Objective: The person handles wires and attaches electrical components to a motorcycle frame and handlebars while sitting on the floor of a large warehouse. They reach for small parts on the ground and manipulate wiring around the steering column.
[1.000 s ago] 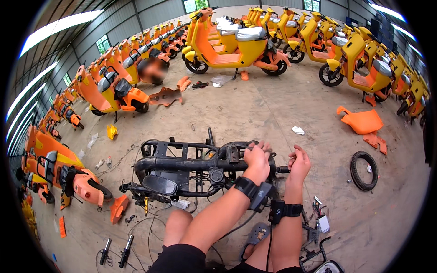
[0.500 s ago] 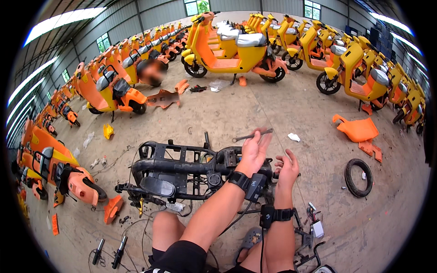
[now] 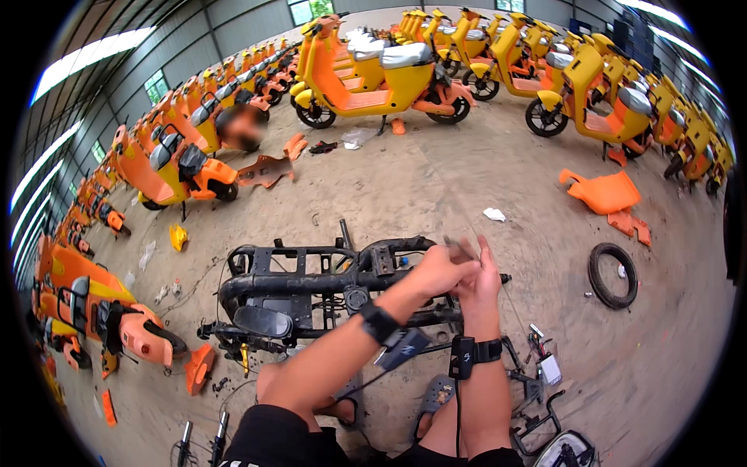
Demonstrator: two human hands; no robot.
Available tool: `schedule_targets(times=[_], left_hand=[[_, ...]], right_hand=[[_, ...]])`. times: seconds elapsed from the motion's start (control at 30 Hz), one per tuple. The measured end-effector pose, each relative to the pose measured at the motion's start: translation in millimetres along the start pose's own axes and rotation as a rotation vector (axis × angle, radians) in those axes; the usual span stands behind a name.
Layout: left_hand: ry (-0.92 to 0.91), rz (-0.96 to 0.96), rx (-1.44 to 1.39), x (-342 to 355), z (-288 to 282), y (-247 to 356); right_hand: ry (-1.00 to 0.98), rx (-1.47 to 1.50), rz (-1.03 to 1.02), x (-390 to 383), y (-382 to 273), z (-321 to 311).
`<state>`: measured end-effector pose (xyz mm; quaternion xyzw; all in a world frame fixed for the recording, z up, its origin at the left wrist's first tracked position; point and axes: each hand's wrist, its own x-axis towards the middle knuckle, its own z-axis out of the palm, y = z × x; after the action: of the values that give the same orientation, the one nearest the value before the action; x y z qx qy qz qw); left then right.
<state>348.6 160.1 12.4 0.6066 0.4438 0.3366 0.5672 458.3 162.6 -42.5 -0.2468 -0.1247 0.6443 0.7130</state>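
the bare black scooter frame (image 3: 327, 282) lies lengthwise from left to right on the concrete floor (image 3: 397, 183), just in front of the person, with a dark oval pad (image 3: 263, 321) on its near left part. over its right end the left hand (image 3: 440, 272) and right hand (image 3: 484, 274) meet, touching each other. the left fingers bend in toward the right palm, while the right fingers point up and away; how far either set is parted, and whether something thin is pinched there, cannot be told (the fingertips are smeared by blur). the step in hand looks like two-handed fiddling, perhaps a change of grip, above the frame; any move from this pose calls for a sure hold and room beside the tubes. a white scrap (image 3: 494, 214) lies farther off, a black tyre (image 3: 597, 282) and an orange panel (image 3: 607, 193) well to the right. an orange piece (image 3: 200, 367) sits near left, and a yellow scooter (image 3: 398, 87) stands far off.
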Motion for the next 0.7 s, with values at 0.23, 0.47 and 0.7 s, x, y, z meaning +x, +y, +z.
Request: schedule_targets(times=[0.23, 0.47, 0.7], left_hand=[[0.338, 0.009, 0.969, -7.6, -104.3, 25.9], [0.071, -0.08, 1.297, 11.3, -128.9, -1.4], [0.08, -0.037, 1.477, 17.3, -125.6, -8.0]], right_hand=[[0.413, 0.162, -0.14, 15.1, -7.2, -33.7], [0.392, 0.13, -0.122, 13.1, -12.0, -24.9], [0.393, 0.132, -0.131, 11.3, -17.8, -25.3]])
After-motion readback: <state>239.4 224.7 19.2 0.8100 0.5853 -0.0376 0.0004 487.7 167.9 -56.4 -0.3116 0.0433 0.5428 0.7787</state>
